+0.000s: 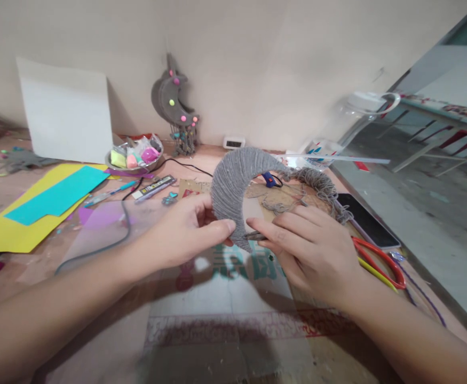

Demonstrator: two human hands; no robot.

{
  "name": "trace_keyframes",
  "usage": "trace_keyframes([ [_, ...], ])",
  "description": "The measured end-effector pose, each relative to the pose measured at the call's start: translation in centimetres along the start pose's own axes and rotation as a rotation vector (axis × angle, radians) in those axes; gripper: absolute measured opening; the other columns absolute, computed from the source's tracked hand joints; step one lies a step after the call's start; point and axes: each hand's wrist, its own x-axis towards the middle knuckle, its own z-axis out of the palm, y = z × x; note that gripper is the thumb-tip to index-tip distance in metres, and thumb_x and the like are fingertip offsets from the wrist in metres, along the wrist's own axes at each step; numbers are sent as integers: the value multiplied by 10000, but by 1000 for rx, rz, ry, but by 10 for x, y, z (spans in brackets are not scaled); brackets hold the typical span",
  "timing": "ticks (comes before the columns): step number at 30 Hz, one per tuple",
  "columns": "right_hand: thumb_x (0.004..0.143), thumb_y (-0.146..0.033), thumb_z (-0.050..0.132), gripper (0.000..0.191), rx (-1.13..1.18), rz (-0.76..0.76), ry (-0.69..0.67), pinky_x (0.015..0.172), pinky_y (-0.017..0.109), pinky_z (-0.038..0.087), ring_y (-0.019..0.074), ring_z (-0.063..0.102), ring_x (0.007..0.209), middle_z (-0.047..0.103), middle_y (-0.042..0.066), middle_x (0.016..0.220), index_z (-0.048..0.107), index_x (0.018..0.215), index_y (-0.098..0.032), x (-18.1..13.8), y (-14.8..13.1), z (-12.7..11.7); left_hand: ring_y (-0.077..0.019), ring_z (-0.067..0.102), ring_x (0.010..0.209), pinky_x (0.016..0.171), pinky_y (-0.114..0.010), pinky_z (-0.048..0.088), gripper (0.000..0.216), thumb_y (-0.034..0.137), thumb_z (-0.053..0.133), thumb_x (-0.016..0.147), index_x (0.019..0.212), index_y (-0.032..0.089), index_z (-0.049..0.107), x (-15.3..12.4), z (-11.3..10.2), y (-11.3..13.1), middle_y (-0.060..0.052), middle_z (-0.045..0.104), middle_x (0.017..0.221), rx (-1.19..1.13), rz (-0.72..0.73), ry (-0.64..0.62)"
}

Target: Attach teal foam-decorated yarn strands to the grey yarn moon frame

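My left hand (201, 229) grips the lower left side of a crescent moon (233, 178) wrapped closely in grey yarn, thumb pressed on its front. The crescent stands upright above the table, its lower tip pointing down. My right hand (311, 245) is closed just right of that tip, with thumb and index finger pinching a short dark grey strand (254, 236) that looks like yarn and touches the crescent. The rest of that strand is hidden by the fingers. Behind my right hand lies a tangled bundle of grey yarn (319, 186), close to the crescent's upper tip.
At right are a phone (367, 218), red-handled scissors (381, 261) and a clear bottle (363, 114). A decorated moon hanging (175, 98) leans on the wall. A bowl of clay packets (135, 154), yellow sheet (29, 234), blue sheet (59, 194) and cable (127, 224) lie left.
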Motion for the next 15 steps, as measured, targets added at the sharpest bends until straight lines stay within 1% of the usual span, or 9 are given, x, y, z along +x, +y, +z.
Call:
trace_keyframes([
  [6,869,-91,525,259,0,-9,48,602,301,338,164,477,651,611,28,724,633,1096,-158,0,0,4,-143,637,714,664,-257,524,150,186,557,810,873,145,687,0,2,1,-19,708,800,17,5,31],
  [9,893,-145,526,234,29,23,50,611,297,363,165,498,664,607,33,740,638,1098,-160,0,0,4,-140,636,696,660,-259,530,151,200,559,818,888,142,680,1,-1,-2,-14,703,771,17,1,35],
  [12,916,-211,522,264,113,75,53,637,288,405,164,541,715,621,46,788,623,1155,-160,0,0,1,-133,643,695,653,-254,536,175,226,563,833,942,139,667,1,-5,-4,-21,711,824,-21,2,26],
  [15,917,-216,521,283,146,98,54,630,281,413,159,552,715,625,47,788,617,1178,-164,-1,0,-1,-133,650,695,630,-240,532,173,224,561,838,956,145,660,0,-6,-2,-21,712,826,-31,-8,24],
])
